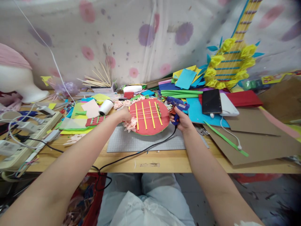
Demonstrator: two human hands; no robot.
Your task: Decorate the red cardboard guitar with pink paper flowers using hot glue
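A red craft guitar (152, 114) with yellow strips, white strings and a round body lies on a grey cutting mat (122, 142). Its short red neck (95, 121) points left, passing under my left wrist. Pale pink paper flowers (130, 125) sit along the body's left edge. My left hand (124, 115) is closed against that edge among the flowers; what its fingertips pinch is hidden. At the body's right side, my right hand (181, 118) grips a blue hot glue gun (177, 103), its nozzle pointing left above the rim. A black cord (141, 152) trails from the handle.
A power strip (35, 141) with plugs lies at left, near a foam head (16, 81). A white roll (106, 107) stands by coloured paper. Behind are wooden sticks (98, 78) and a yellow paper guitar (229, 62). At right lie a phone (211, 102) and cardboard (254, 141).
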